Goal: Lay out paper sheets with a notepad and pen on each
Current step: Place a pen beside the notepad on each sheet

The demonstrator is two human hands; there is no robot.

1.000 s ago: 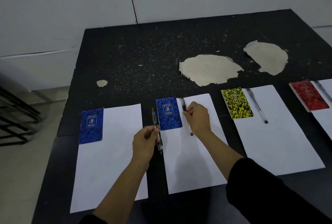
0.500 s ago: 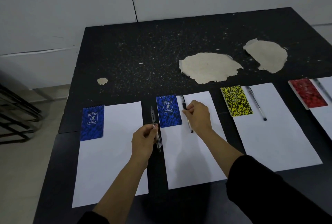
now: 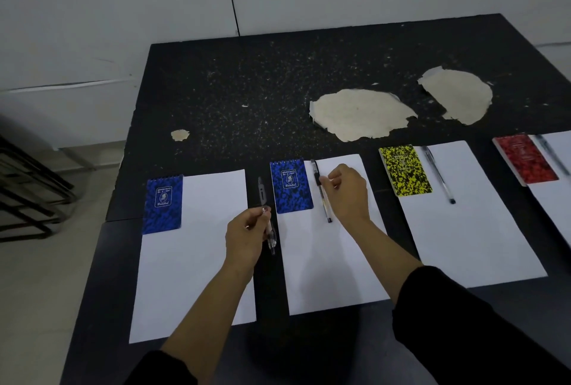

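— So where did the spare clear plastic pen (image 3: 268, 227) lie?
— Pinched in my left hand (image 3: 245, 238), pointing away, just right of the leftmost white paper sheet (image 3: 197, 248); my right hand (image 3: 347, 194) pinched the other pen (image 3: 321, 191).

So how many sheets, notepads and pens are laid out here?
Paper sheets: 4
Notepads: 4, two blue, one yellow, one red
Pens: 4, one held in the left hand
Total: 12
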